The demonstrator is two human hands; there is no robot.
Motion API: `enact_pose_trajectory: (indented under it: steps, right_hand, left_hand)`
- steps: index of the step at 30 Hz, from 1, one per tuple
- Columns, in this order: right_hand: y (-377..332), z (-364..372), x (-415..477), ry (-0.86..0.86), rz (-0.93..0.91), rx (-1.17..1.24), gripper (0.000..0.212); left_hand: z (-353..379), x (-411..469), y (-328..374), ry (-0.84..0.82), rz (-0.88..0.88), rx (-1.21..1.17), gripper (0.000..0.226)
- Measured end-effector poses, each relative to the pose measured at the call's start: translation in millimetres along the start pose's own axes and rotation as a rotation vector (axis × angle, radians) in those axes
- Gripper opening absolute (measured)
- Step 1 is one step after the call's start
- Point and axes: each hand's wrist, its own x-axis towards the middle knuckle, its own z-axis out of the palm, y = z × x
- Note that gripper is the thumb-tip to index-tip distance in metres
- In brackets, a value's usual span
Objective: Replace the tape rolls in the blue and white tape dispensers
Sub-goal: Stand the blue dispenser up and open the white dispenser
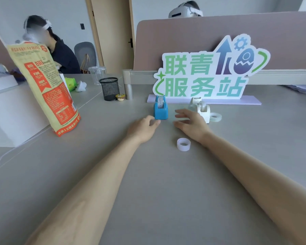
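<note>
Your two bare forearms reach in from the bottom edge across the grey desk (166, 191), filling the foreground. Between them, just beside your right wrist, a loose roll of clear tape (183, 144) lies flat on the desk, touched by neither hand.

Your left hand (142, 129) rests knuckles-up with its fingers curled loosely under; the fingertips sit at the near bottom corner of the blue tape dispenser (160, 108), close enough that contact cannot be told. The dispenser stands upright with a printed roll showing in its top slot.

Your right hand (191, 123) hovers low with fingers spread and slightly blurred, thumb pointing toward the blue dispenser, gripping nothing. Its knuckles sit just in front of the white tape dispenser (200, 108), which stands to the right of the blue one and carries a roll. A second clear tape roll (215, 117) lies flat just right of the white dispenser's base.

Behind both dispensers stands a cut-out sign (207, 75) with green characters, backed by a mauve partition (219, 32). To the left stand a black mesh pen cup (109, 88) and a tall yellow and orange bag (48, 89).
</note>
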Motion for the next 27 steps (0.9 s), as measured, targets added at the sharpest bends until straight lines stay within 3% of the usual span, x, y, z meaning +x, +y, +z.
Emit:
enact_pose_trajectory:
  steps: [3,5,7,9,10,13,17,22,27]
  right_hand:
    - [6.0,-20.0,-36.3,0.002,-0.014,0.041,0.038]
    - [14.1,-30.7,-51.6,0.032,-0.014,0.008,0.033]
    - [17.6,-39.9,-65.4,0.051,-0.028,-0.022,0.034]
    - [17.5,-43.6,-73.6,0.043,-0.057,-0.049,0.039]
    - [16.4,-43.7,-75.8,0.033,-0.065,-0.078,0.041]
    - [15.1,-39.0,-77.8,0.004,-0.098,-0.222,0.046]
    - [19.4,-31.0,-76.5,-0.073,-0.282,-0.473,0.046]
    - [15.6,-27.8,-69.9,-0.115,-0.292,-0.524,0.039]
    - [12.9,-20.5,-52.5,-0.115,-0.314,-0.549,0.023]
  left_hand:
    - [-4.6,-33.4,11.4,0.004,0.077,0.010,0.041]
    - [-3.3,-54.0,18.6,-0.071,0.115,-0.161,0.042]
    - [2.0,-75.0,27.5,-0.174,0.141,-0.274,0.053]
    - [9.0,-86.1,35.8,-0.199,0.200,-0.166,0.068]
    - [11.7,-87.7,38.5,-0.180,0.244,-0.124,0.067]
    - [12.0,-85.8,38.7,-0.116,0.306,-0.188,0.034]
    - [8.3,-78.3,29.3,0.057,0.233,-0.211,0.026]
    - [-8.4,-35.0,0.7,0.211,0.065,-0.095,0.020]
    - [-19.5,13.5,-17.3,0.196,-0.093,-0.010,0.024]
